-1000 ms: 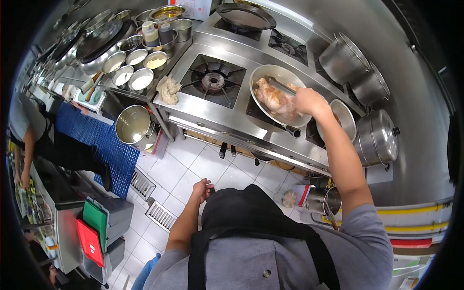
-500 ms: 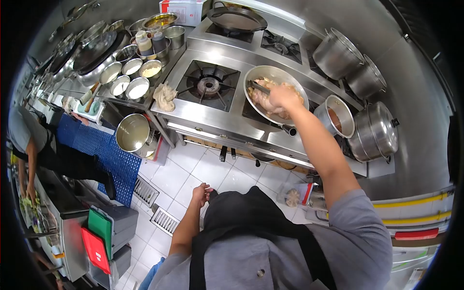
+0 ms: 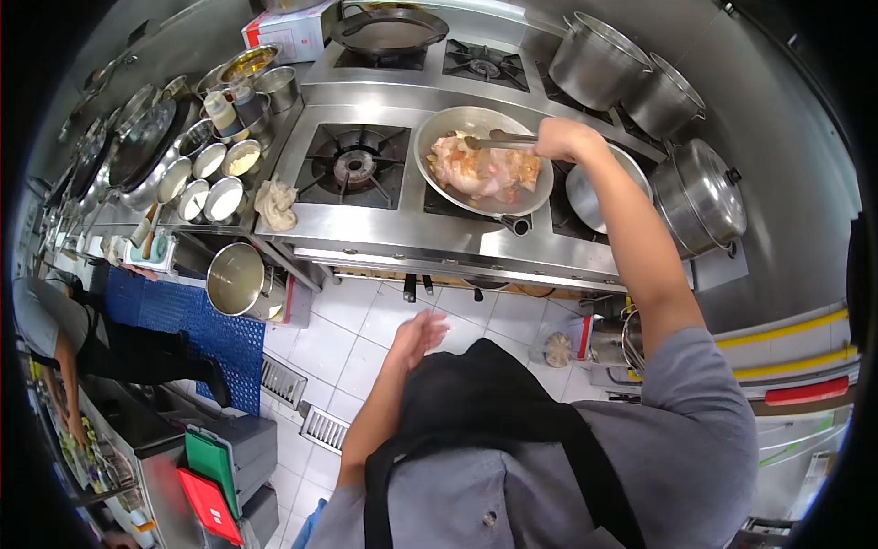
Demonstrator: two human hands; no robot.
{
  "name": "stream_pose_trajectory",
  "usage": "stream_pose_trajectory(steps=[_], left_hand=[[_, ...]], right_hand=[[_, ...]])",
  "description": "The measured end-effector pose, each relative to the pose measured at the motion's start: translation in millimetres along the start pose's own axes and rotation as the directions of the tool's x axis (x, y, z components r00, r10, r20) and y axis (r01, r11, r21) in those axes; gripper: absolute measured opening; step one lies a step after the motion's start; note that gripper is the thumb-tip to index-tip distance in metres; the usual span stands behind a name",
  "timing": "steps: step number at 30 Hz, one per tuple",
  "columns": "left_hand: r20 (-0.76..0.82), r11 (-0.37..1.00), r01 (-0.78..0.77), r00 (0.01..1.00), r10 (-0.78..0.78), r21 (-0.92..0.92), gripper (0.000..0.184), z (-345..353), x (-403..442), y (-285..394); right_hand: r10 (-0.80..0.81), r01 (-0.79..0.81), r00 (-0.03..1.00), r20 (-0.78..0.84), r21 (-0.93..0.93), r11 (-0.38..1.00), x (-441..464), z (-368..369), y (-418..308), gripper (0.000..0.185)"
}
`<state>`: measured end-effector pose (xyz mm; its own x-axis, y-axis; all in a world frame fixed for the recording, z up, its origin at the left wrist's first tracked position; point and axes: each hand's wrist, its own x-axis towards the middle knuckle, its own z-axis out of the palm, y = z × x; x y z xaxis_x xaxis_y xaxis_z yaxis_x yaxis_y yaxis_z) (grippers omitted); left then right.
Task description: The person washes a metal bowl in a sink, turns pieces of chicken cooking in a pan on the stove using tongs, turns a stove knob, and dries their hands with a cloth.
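Observation:
My right hand (image 3: pixel 569 139) is closed around metal tongs (image 3: pixel 505 140) at the right rim of a wide frying pan (image 3: pixel 428 128). The tips of the tongs reach over pieces of meat (image 3: pixel 485 174), pale and pink with some browned patches. The pan sits on the stove, its short handle (image 3: pixel 517 225) pointing toward me. Low in front of my apron, my left hand (image 3: pixel 419 339) hangs over the floor with loose fingers apart, holding nothing.
Left of the pan is a bare burner (image 3: pixel 355 166), with a crumpled cloth (image 3: pixel 275 204) on the stove's edge. A pot (image 3: pixel 585 197) and a lidded pot (image 3: pixel 709 197) stand right. Small bowls (image 3: pixel 224 199) line the left counter. A co-worker (image 3: pixel 101 339) stands far left.
My right hand has drawn up and right, from over the pan's middle to its rim, uncovering the meat. My left hand has risen and its fingers have loosened. The view has shifted.

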<state>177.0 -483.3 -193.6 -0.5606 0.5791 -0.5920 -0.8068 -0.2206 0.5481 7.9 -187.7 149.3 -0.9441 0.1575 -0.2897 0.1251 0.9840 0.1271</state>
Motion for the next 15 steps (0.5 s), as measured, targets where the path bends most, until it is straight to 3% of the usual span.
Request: stream_pose_trajectory(steps=[2,4,5,7,8,9,10,11,12,13,14,15], left_hand=[[0.078,0.997,-0.046,0.996,0.041,0.065,0.042,31,30,11],[0.016,0.969,-0.063,0.998,0.061,0.241,0.034,51,81,12],[-0.013,0.979,-0.036,0.999,0.039,0.200,0.031,50,97,11],[-0.176,0.987,-0.093,0.978,0.116,0.129,0.033,29,150,-13],[-0.269,0.989,-0.136,0.956,0.116,-0.057,0.036,20,174,-24],[-0.388,0.962,-0.180,0.918,0.088,-0.206,0.042,14,196,-34],[-0.476,0.918,-0.296,0.868,0.143,-0.263,0.045,21,202,-34],[-0.570,0.860,-0.405,0.803,0.171,-0.312,0.049,31,207,-36],[-0.657,0.827,-0.540,0.682,0.321,-0.156,0.050,34,239,-49],[-0.718,0.775,-0.631,0.526,0.456,0.030,0.052,34,273,-58],[-0.826,0.781,-0.612,0.373,0.422,0.122,0.052,43,281,-54],[-0.894,0.803,-0.560,0.228,0.386,0.204,0.052,55,282,-51]], right_hand=[[0.018,-0.019,0.999,-0.043,-0.012,1.000,-21,14,17,0.044],[0.055,-0.058,0.990,-0.129,-0.022,0.998,-32,61,41,0.047],[0.118,-0.107,0.969,-0.216,0.065,0.992,-46,92,57,0.050],[0.085,-0.049,0.951,-0.299,0.125,0.991,-65,137,71,0.056],[0.132,-0.080,0.950,-0.284,0.188,0.979,-75,156,73,0.056],[0.074,-0.010,0.932,-0.355,0.178,0.984,-82,178,81,0.052],[0.121,-0.062,0.948,-0.293,0.204,0.977,-90,190,82,0.047],[0.071,-0.025,0.954,-0.291,0.160,0.987,-90,206,95,0.044],[0.026,0.019,0.956,-0.292,0.148,0.989,-97,212,95,0.039],[-0.084,0.170,0.927,-0.365,0.212,0.962,-92,228,112,0.035],[-0.045,0.141,0.960,-0.278,0.337,0.931,-73,246,148,0.035],[0.006,0.088,0.984,-0.176,0.519,0.850,-84,242,132,0.035]])
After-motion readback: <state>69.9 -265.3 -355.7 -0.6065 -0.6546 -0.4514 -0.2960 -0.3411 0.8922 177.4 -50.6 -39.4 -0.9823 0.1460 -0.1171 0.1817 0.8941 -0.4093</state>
